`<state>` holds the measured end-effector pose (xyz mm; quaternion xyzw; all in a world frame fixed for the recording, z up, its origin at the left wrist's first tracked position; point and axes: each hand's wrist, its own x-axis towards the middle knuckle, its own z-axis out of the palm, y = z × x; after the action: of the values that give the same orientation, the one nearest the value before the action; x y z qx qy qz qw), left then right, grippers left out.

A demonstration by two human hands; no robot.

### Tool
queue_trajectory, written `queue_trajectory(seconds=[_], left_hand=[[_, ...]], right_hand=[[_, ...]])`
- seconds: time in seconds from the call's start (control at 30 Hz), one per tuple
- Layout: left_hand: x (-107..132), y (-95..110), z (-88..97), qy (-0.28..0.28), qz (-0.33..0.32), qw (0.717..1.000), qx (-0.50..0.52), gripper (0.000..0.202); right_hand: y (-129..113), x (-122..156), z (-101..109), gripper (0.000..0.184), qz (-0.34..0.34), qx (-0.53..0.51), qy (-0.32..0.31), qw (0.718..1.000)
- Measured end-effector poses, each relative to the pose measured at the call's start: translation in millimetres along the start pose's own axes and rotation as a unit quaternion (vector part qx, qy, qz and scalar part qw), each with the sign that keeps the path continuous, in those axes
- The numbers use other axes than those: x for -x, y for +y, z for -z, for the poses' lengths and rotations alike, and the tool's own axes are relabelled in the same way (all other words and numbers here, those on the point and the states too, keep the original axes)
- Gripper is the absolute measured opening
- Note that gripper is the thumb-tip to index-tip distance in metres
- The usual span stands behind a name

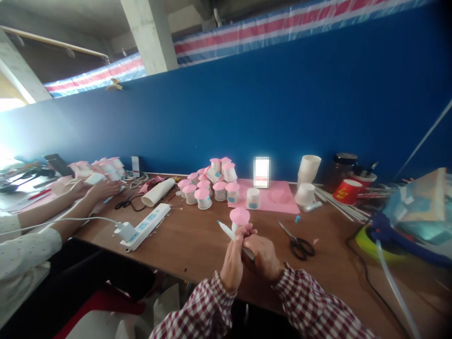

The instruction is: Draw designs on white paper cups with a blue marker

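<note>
My two hands meet above the near middle of the table. A small white paper cup with a pink cone roof (239, 217) stands upright at my fingertips. My left hand (232, 261) is closed around its lower part. A white marker with a blue tip (226, 230) slants up to the left, crossing behind my left fingers. Its rear end shows under my right hand (262, 254), which is closed over it, though the fingers partly hide the grip. A blue marker cap (297, 219) lies to the right, and black-handled scissors (300, 246) rest nearby.
Several pink-roofed cups (203, 197) cluster beyond my hands. One roofless cup (253, 198) is on pink paper (286, 207) before a bright phone (261, 172). A power strip (148, 226) lies left, near a co-worker's hands (102, 189). Stacked cups (308, 169) and a red cup (348, 191) stand right.
</note>
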<state>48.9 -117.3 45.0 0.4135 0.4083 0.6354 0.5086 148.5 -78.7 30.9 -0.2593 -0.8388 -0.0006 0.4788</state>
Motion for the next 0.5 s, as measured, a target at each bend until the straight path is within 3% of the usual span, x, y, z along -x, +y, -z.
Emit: queue_trajectory(seconds=[0.2,0.5], left_hand=[[-3,6,-10.1,-0.034,-0.042,0.997,-0.049,0.049],[-1,-1,-23.2,-0.036,-0.122,0.979,-0.157,0.046]], right_hand=[[5,0,-4,0.024,-0.032,-0.006,0.030,0.999],[9,0,-2,0.024,-0.093,-0.055,0.086,0.990]])
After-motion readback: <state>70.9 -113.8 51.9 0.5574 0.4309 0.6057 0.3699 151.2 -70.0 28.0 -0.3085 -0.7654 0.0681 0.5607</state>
